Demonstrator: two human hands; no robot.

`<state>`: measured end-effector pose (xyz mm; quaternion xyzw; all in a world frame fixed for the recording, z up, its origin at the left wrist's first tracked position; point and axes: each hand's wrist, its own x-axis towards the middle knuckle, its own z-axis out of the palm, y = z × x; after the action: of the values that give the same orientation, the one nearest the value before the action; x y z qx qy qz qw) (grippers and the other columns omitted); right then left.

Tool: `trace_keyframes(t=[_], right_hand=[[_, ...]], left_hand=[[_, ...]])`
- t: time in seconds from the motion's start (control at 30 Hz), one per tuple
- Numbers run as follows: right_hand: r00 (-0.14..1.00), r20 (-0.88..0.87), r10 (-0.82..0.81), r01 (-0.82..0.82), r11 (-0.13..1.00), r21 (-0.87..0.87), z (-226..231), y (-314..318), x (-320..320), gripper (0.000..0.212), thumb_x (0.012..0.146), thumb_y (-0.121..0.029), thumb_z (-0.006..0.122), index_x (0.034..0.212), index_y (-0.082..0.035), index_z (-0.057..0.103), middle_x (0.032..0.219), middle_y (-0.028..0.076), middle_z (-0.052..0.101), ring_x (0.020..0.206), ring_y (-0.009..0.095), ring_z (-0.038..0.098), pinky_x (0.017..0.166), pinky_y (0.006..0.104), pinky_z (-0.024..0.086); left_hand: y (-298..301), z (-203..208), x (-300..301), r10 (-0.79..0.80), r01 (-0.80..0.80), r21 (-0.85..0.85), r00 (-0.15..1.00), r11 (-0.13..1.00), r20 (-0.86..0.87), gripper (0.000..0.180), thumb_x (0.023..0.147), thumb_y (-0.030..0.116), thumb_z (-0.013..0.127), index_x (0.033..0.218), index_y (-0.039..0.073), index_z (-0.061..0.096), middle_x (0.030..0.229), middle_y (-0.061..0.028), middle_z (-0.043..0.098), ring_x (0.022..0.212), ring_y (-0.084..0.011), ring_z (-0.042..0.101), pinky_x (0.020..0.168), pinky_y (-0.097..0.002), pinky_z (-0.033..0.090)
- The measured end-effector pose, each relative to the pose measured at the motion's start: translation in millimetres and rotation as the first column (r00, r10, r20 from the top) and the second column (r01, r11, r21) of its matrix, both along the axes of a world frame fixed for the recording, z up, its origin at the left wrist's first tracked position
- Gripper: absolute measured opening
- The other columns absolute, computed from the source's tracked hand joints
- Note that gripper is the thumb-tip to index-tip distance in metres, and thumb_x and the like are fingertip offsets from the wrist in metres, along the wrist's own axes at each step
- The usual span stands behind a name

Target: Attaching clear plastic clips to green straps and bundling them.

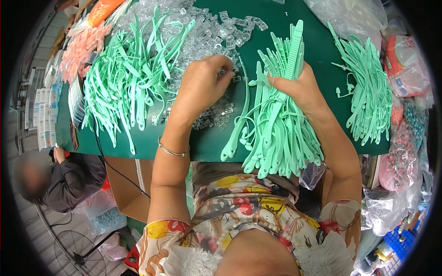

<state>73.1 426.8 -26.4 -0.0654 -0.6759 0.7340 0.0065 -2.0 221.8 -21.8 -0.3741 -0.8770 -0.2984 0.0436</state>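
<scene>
My right hand (297,87) is wrapped round a thick bundle of mint-green ridged plastic straps (281,124). Their rounded, holed ends fan out toward me over the table's near edge. A single green strap (235,135) lies just left of the bundle. Over a heap of small clear plastic clips (202,34), my left hand (206,83) is curled with thumb and forefinger brought together; whether a clip is between them is hard to make out. More clear clips (221,112) lie beside that wrist.
The table (212,147) is green. A loose pile of green straps (124,78) lies left, a neater one (370,92) right. Peach-coloured pieces (85,50) sit far left, plastic bags (350,16) far right. Another person (69,179) is at lower left, near a fan (78,255).
</scene>
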Motion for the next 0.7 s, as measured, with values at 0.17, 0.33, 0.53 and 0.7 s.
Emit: trace_keyframes(t=[0.17, 0.33, 0.53, 0.7], right_hand=[[1.0, -0.019, -0.01, 0.01, 1.0, -0.002, -4, -1, 0, 0.034, 0.069, -0.006, 0.066, 0.101, 0.001, 0.054, 0.091, 0.005, 0.06, 0.082, 0.012, 0.057, 0.076, 0.027, 0.046], [1.0, -0.007, -0.005, 0.005, 1.0, -0.011, -3, 0, -1, 0.036, 0.069, -0.005, 0.066, 0.102, 0.001, 0.054, 0.091, 0.005, 0.06, 0.082, 0.012, 0.057, 0.076, 0.027, 0.046], [0.999, -0.038, -0.024, 0.024, 1.0, 0.007, -4, -2, -1, 0.029, 0.071, -0.005, 0.065, 0.098, 0.001, 0.057, 0.088, 0.005, 0.061, 0.079, 0.012, 0.058, 0.073, 0.0262, 0.046], [0.999, 0.021, -0.026, 0.026, 1.0, -0.01, -2, 0, -1, 0.036, 0.068, -0.005, 0.066, 0.102, 0.001, 0.054, 0.091, 0.005, 0.06, 0.083, 0.012, 0.057, 0.076, 0.027, 0.045]], left_hand=[[19, -6, 13, 0.03, -0.128, 0.307, 0.951, 0.943, 0.307, 0.011, 0.075, 0.0, 0.065, 0.086, 0.0, 0.062, 0.075, -0.0024, 0.064, 0.058, -0.0038, 0.056, 0.051, -0.0194, 0.044], [25, -6, 17, 0.007, -0.065, 0.33, 0.985, 0.942, 0.174, 0.014, 0.074, -0.001, 0.067, 0.087, 0.002, 0.062, 0.076, -0.0032, 0.064, 0.059, -0.0071, 0.058, 0.053, -0.0209, 0.046], [27, -9, 19, 0.014, 0.022, 0.32, 0.994, 0.947, -0.111, 0.018, 0.071, -0.004, 0.068, 0.086, 0.004, 0.062, 0.08, -0.0065, 0.065, 0.059, -0.0146, 0.061, 0.051, -0.0244, 0.047], [27, -11, 18, 0.011, 0.079, 0.292, 0.955, 0.953, -0.296, 0.019, 0.069, -0.003, 0.069, 0.085, 0.005, 0.062, 0.082, -0.008, 0.065, 0.059, -0.0186, 0.061, 0.05, -0.0263, 0.047]])
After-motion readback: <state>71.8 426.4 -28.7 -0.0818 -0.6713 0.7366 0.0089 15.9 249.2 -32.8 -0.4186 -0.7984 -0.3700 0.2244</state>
